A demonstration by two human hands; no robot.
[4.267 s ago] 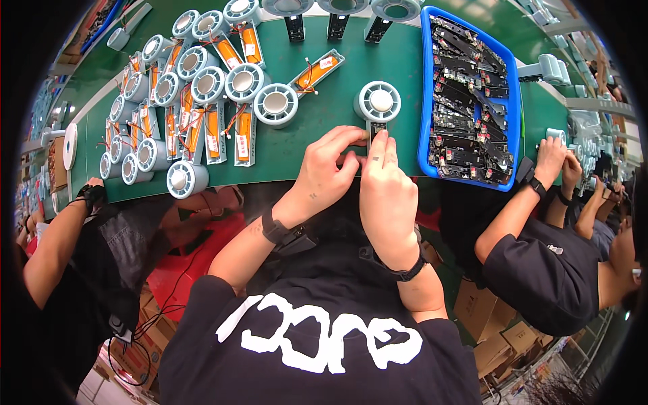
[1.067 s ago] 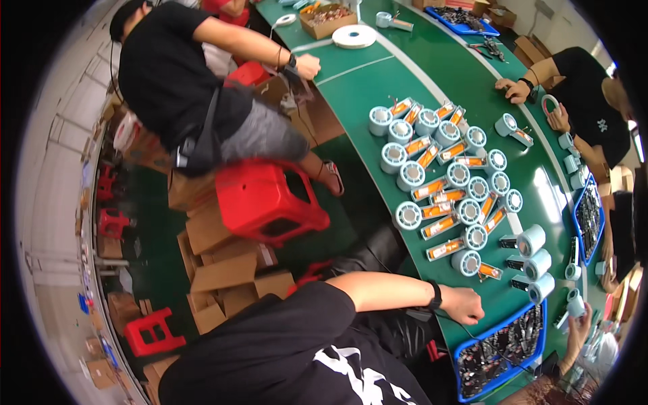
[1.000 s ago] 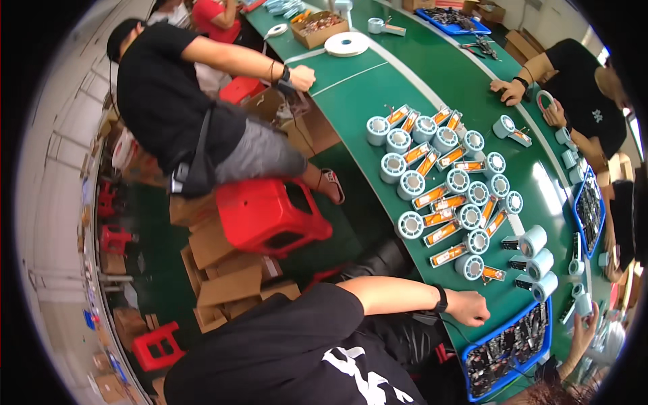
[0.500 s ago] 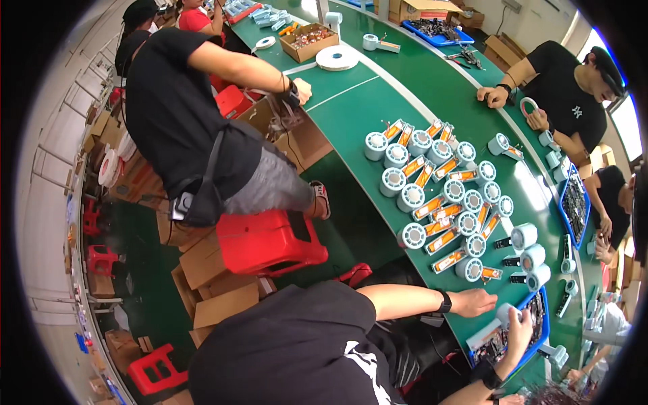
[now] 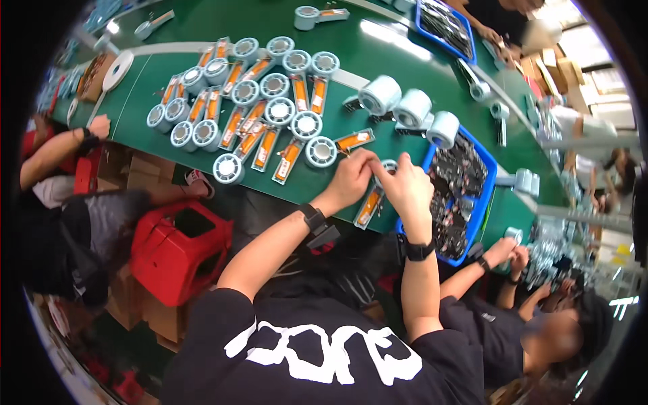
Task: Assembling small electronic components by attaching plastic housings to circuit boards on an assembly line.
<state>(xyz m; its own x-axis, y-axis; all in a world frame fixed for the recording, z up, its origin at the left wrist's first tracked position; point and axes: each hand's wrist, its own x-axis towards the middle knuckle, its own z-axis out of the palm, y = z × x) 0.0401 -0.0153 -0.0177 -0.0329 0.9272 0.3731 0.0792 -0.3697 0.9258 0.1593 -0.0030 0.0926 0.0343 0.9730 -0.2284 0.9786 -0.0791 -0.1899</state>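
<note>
A light-blue handheld fan (image 5: 370, 206), its handle uncovered to show an orange battery, is at the table's near edge in front of me. Over its round head, partly hidden by fingers, my two hands come together. My left hand (image 5: 351, 178) is closed, its fingertips pinched at the left of the head; what they pinch is too small to make out. From the right, my right hand (image 5: 409, 192) curls over the head and grips it. Just right of it stands a blue tray (image 5: 487, 196) of small black parts.
Several similar fans (image 5: 278, 111) with orange batteries cover the table to the left. Beyond my hands stand three light-blue fans (image 5: 412, 108) with thick round heads. A red stool (image 5: 177, 250) is at lower left. Co-worker's hands (image 5: 503, 254) work beyond the tray.
The view has swung, shifting the scene leftward. My right hand, earlier holding a light-blue round piece over the tray, is now left of it. My left hand has joined it at the fan.
</note>
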